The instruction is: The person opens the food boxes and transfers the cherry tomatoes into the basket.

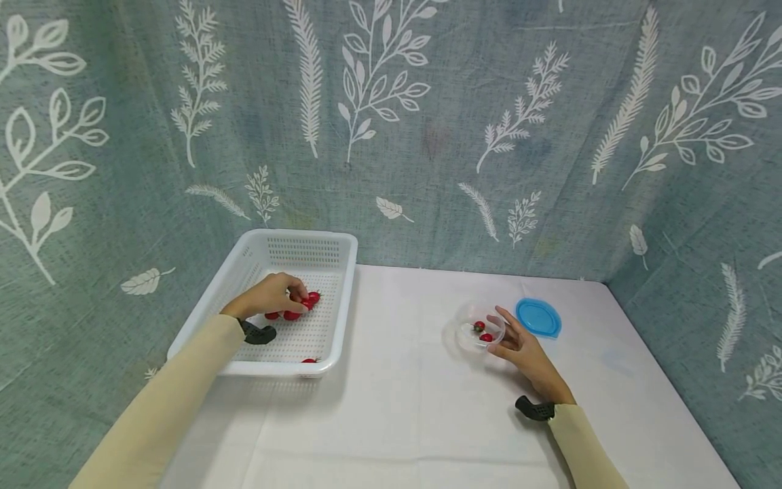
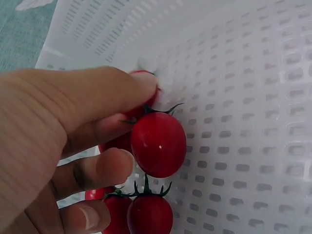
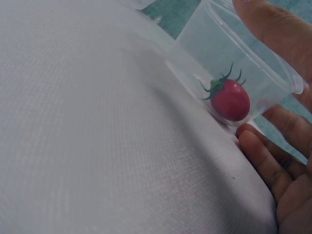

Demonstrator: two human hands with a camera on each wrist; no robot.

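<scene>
My left hand [image 1: 269, 296] reaches into a white perforated basket [image 1: 350, 299]. Its thumb and index finger pinch a cherry tomato [image 2: 150, 97], partly hidden by the thumb. Right beside it lies another cherry tomato [image 2: 159, 145] with a green stalk, and several more sit under the curled fingers. On the table, my right hand [image 1: 522, 353] grips the side of a clear round plastic tub [image 3: 214, 46], thumb at the rim and other fingers at the far side and near the base. Two cherry tomatoes show in the tub, one red [image 1: 486, 337] and one with its green stalk up [image 1: 479, 326].
A blue lid [image 1: 537, 317] lies flat just beyond the right hand. One lone cherry tomato [image 1: 309, 360] rests by the basket's near wall. White cloth [image 1: 391, 421] covers the table, and patterned green curtains [image 1: 391, 170] stand behind and at both sides.
</scene>
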